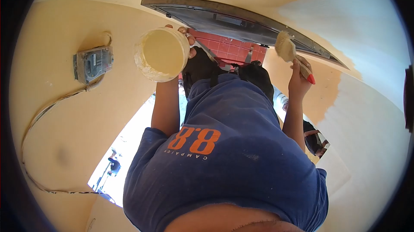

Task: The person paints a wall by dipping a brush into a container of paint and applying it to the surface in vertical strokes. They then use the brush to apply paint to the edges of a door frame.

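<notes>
The left hand (189, 38) grips a paint tub (161, 54) by its rim, mouth kept level so nothing spills; the right hand (299, 74) is wrapped around a brush (288, 51), bristles up by the wall (327, 85)

Cream-yellow plaster covers the wall (64, 115) on the left. A grey electrical box (92, 63) is mounted on it, and a thin cable (36, 122) loops down from the box along the plaster. A dark metal window frame (224, 18) crosses the top of the view, with red tiles (228, 50) showing beside it. To the right the surface turns pale white-blue (366, 29), meeting a patch of darker orange paint (325, 85). A bright doorway (129, 145) lets in strong daylight, and a small distant figure (114, 166) stands in it.
</notes>
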{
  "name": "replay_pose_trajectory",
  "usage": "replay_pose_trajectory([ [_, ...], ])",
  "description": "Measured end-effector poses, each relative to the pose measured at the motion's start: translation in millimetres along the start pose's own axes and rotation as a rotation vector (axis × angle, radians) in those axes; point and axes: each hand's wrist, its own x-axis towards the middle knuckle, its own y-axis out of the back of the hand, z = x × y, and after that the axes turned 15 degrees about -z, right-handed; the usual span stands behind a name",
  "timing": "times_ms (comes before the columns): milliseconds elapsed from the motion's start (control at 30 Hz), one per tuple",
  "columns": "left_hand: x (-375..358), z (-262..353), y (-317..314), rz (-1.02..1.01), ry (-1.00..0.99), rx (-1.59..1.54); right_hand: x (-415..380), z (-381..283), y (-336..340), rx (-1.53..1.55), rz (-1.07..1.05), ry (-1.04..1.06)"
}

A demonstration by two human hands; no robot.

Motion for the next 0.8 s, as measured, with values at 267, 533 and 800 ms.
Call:
replay_pose_trajectory([
  [267,-9.8,-19.3,26.6,0.116,-0.002,-0.039,-0.6,-4.5,-3.4,0.288,-0.048,-0.177],
  [533,-5.6,-51.6,51.5,0.238,0.139,0.152,1.5,-35.6,-8.8,0.661,-0.059,-0.207],
  [800,14.1,-64.7,41.0,-0.073,0.17,-0.079,4.4,-94.4,8.7,0.751,-0.125,0.008],
])
